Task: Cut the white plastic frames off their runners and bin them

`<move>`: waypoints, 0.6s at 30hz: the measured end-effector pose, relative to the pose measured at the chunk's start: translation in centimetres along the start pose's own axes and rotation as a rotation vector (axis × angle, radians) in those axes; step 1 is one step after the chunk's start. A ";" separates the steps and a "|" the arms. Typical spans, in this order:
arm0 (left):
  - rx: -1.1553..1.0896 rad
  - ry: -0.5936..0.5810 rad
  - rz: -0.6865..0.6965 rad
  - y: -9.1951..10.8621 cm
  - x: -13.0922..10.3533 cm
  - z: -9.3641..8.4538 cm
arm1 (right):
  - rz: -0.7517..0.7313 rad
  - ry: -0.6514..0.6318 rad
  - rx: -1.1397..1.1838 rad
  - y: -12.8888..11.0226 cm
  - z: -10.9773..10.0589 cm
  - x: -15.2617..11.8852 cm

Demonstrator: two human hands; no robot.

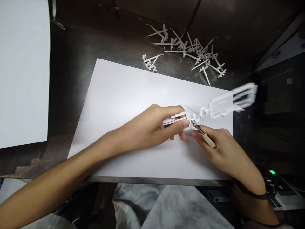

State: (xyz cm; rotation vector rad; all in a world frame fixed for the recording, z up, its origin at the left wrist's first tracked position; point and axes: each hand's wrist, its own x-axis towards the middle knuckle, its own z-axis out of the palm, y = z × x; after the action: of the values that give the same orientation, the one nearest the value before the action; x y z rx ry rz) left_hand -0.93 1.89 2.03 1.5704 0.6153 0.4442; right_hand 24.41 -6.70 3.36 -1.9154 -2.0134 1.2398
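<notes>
My left hand (164,125) is closed on a white plastic frame part (179,117), pinched between thumb and fingers above the white sheet. In my right hand (220,143) is a pair of nippers (207,139) with cream handles. Their metal jaws touch or nearly touch a thin curled white runner (199,114) at the right end of that part. Beyond the runner, a second slotted white plastic piece (222,105) sticks out to the upper right, smeared by motion. Whether the jaws are closed on the runner I cannot tell.
A large white paper sheet (124,86) lies under both hands on the dark metal table (100,38). Several thin white plastic offcuts (197,51) are heaped at the back. Another white sheet (23,70) is at the left. A device with a green light (272,172) stands at lower right.
</notes>
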 end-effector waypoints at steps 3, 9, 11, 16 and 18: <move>-0.009 0.005 -0.047 -0.2 0.0 -0.4 | 0.013 0.023 0.039 0.2 -0.1 -0.1; -0.037 0.005 -0.060 0.0 -0.1 -0.5 | 0.035 0.029 0.173 0.5 -1.6 -0.7; -0.067 0.079 -0.035 0.1 0.0 -0.6 | 0.030 0.137 0.163 0.8 -1.6 -0.4; -0.112 0.402 0.037 -0.5 0.5 -1.2 | -0.037 0.559 -0.044 1.9 -0.4 1.7; -0.160 0.451 0.003 -0.9 0.6 -1.3 | -0.098 0.517 -0.072 2.3 -0.3 2.2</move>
State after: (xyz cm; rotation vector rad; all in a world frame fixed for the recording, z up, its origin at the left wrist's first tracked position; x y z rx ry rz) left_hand -1.39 3.34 1.26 1.3244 0.8961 0.8411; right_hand 25.91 -4.93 1.20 -1.8875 -1.8595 0.5727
